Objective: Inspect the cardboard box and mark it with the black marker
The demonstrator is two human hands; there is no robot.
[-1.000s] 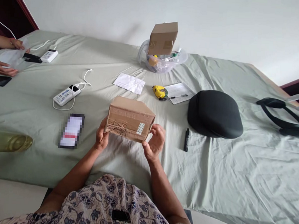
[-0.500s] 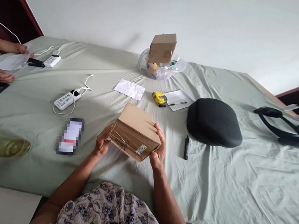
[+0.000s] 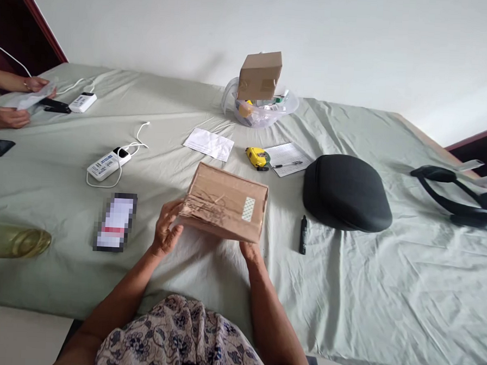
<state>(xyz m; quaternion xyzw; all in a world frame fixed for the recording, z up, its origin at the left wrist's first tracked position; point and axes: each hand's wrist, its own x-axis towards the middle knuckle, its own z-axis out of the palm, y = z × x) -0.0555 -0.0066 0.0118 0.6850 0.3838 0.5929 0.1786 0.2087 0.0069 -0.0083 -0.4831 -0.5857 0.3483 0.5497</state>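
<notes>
I hold a brown cardboard box (image 3: 226, 202) above the cloth-covered table (image 3: 384, 299), close in front of me. Its worn face, with torn tape and a small white dotted sticker, is turned up toward me. My left hand (image 3: 166, 227) grips the box's left end with curled fingers. My right hand (image 3: 251, 251) is under the box's near right corner, mostly hidden by it.
A phone (image 3: 114, 221), a white power bank with cable (image 3: 108, 163), a white envelope (image 3: 208, 143), a yellow tape measure (image 3: 258, 157), a paper with pen (image 3: 288, 158), a black marker (image 3: 303, 234), a black case (image 3: 345, 192). Another box (image 3: 260, 74) sits on a plastic bowl. Another person's hands (image 3: 10, 117) far left.
I turned the box so that its taped face with the sticker now faces up. My right hand slid from the box's right side to beneath it.
</notes>
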